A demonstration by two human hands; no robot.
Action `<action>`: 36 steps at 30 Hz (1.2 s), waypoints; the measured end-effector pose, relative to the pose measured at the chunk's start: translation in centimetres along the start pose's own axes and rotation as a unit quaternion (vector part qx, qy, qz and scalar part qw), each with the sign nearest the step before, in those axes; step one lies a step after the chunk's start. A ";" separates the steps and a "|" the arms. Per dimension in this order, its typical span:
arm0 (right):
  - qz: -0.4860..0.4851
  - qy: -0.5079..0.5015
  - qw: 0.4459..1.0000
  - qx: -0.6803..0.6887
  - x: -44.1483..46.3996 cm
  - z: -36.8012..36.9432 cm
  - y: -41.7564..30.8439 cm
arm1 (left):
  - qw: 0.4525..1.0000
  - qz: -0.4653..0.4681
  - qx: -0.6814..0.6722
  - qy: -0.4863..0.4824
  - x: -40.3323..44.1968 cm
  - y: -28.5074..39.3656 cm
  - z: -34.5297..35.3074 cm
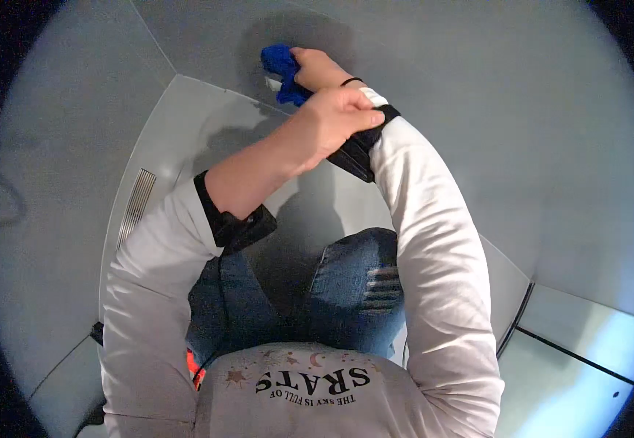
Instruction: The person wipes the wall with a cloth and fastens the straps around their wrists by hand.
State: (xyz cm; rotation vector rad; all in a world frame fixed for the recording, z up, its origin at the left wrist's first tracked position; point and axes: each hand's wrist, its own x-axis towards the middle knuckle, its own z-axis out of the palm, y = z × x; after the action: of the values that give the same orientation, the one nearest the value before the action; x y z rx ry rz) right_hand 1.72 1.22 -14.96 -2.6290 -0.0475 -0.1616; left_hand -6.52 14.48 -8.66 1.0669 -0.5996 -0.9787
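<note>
My right hand [318,69] is closed around a crumpled blue cloth [286,73] at the far grey wall. A small whitish patch [273,85] shows beside the cloth; I cannot make out what it is. My left hand [335,120] reaches across to my right forearm, its thumb and fingers pinched on the black armband [361,152] strapped over the white right sleeve [434,219]. A thin dark band [351,81] circles my right wrist. Another black armband with a small box [238,228] sits on my left forearm.
Smooth grey walls [551,146] surround me closely. A slatted metal vent [136,208] lies at the left on a pale panel. Lower right is a pale panel [580,350] with dark seams. My knees in ripped jeans [353,285] are bent below my arms.
</note>
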 end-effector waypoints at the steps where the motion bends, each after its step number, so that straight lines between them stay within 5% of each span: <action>1: 0.002 -0.020 1.000 0.014 0.3 -0.4 0.3 | 1.000 -0.025 -0.011 -0.004 -0.3 0.1 0.1; 4: 0.025 -0.016 0.995 0.093 1.8 -1.6 0.8 | 0.996 -0.040 -0.081 -0.009 -0.6 -0.5 0.5; 6: 0.094 -0.074 0.959 0.259 2.2 -2.6 0.5 | 0.996 0.054 0.061 -0.035 -0.2 -0.5 -0.1; 10: 0.115 -0.025 0.944 0.309 3.3 -3.3 -0.1 | 0.951 0.158 0.267 0.017 0.2 -1.8 -2.2; 12: 0.136 -0.060 0.892 0.426 2.6 -4.9 -2.5 | 0.989 0.056 0.112 -0.072 -0.3 -1.6 -2.2; 15: 0.133 -0.088 0.849 0.504 2.1 -5.2 -3.0 | 0.991 0.021 0.106 -0.082 -0.5 -1.6 -2.0; 23: 0.107 -0.089 0.876 0.461 2.5 -4.3 -1.6 | 0.977 -0.043 0.157 -0.139 -0.7 -2.2 -1.8; 27: 0.133 -0.068 0.859 0.490 1.6 -6.1 -3.7 | 0.970 0.018 0.234 -0.060 -0.2 0.0 -2.6; 29: 0.124 -0.077 0.865 0.480 2.8 -5.5 -2.6 | 0.887 0.249 0.383 0.064 -0.5 0.5 -2.5; 36: 0.127 -0.098 0.888 0.430 2.5 -5.1 -2.8 | 0.857 0.316 0.403 0.054 -1.1 1.4 -0.6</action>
State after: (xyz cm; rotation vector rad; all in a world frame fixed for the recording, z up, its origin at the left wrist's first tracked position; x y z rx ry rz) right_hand 3.53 1.21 -8.87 -1.7264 0.1301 0.1844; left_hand -5.99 15.95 -7.57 1.4927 -1.2287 -0.0454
